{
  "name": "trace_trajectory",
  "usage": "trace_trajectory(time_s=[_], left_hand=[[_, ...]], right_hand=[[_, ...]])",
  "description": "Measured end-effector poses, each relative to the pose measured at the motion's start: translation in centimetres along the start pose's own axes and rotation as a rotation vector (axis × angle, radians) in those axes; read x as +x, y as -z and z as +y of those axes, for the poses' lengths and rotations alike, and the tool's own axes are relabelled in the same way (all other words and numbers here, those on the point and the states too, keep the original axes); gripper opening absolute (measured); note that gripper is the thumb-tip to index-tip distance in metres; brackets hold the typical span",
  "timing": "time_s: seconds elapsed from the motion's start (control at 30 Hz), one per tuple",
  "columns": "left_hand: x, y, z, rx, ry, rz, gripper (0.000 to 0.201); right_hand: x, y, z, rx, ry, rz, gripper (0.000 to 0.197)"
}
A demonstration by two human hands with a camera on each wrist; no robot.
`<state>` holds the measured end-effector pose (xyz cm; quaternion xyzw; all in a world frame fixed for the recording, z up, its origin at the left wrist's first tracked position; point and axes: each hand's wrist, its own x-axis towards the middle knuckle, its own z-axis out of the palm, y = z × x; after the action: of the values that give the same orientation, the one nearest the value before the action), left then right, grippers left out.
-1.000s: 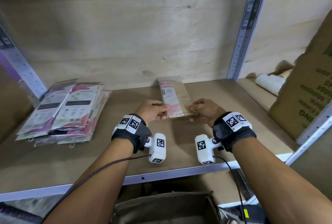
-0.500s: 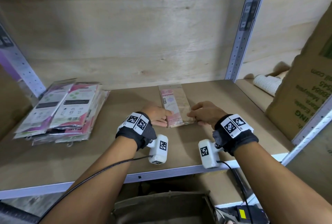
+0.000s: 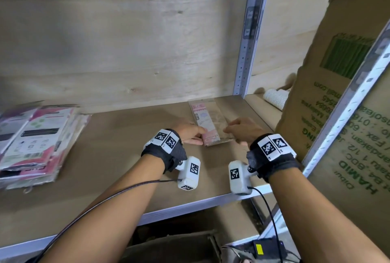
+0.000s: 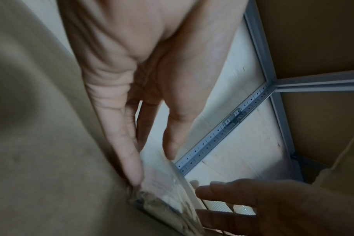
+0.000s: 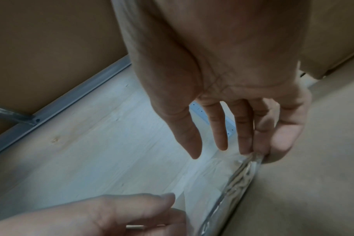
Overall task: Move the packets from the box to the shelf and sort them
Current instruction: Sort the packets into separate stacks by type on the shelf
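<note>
A thin stack of clear packets (image 3: 207, 123) with a pink printed strip lies flat on the brown shelf board (image 3: 116, 157), near its back right. My left hand (image 3: 190, 134) lies at the stack's near left edge, fingers fairly straight and touching it. On the opposite side, my right hand (image 3: 242, 130) touches the near right edge. In the left wrist view a fingertip (image 4: 133, 175) presses against the packet edge (image 4: 166, 191). In the right wrist view the outer fingers (image 5: 273, 143) touch the glossy edge (image 5: 238, 180). Neither hand grips it.
A larger pile of pink and white packets (image 3: 35, 140) lies at the shelf's left. A grey upright post (image 3: 247, 41) stands behind on the right. A big printed cardboard box (image 3: 337, 115) and a white ribbed roll (image 3: 274, 96) fill the neighbouring bay. A box's rim (image 3: 179, 248) shows below.
The packets came down from a raised hold onto the shelf board and now lie flat. Both hands have loosened and drawn back a little towards me.
</note>
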<state>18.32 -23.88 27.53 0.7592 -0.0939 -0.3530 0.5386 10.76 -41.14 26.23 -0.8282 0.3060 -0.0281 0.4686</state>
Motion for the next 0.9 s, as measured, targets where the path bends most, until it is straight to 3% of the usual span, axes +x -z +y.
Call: trace_trajectory(time_s=[0.2, 0.33, 0.53, 0.67, 0.77, 0.9], left_hand=[[1.4, -3.0, 1.1, -0.040, -0.034, 0.004, 0.036], [2.0, -3.9, 1.3, -0.036, -0.038, 0.019, 0.035], [1.9, -3.2, 1.3, -0.021, -0.064, -0.012, 0.033], [1.2, -0.9, 0.6, 0.008, -0.156, 0.112, 0.025], [0.2, 2.4, -0.5, 0.048, -0.243, 0.237, 0.010], [-2.4, 8.3, -2.4, 0.017, -0.279, 0.416, 0.011]], right_hand=[[1.0, 1.7, 1.4, -0.018, -0.021, 0.059, 0.017], [1.5, 2.3, 2.2, -0.002, -0.026, 0.077, 0.028], [1.4, 2.9, 2.4, -0.040, -0.008, 0.139, 0.025], [-0.2, 2.3, 1.4, -0.126, 0.056, 0.308, 0.030], [-1.9, 0.4, -0.3, -0.051, 0.182, 0.226, 0.019], [-4.1, -3.3, -3.5, 0.158, 0.266, 0.052, 0.011]])
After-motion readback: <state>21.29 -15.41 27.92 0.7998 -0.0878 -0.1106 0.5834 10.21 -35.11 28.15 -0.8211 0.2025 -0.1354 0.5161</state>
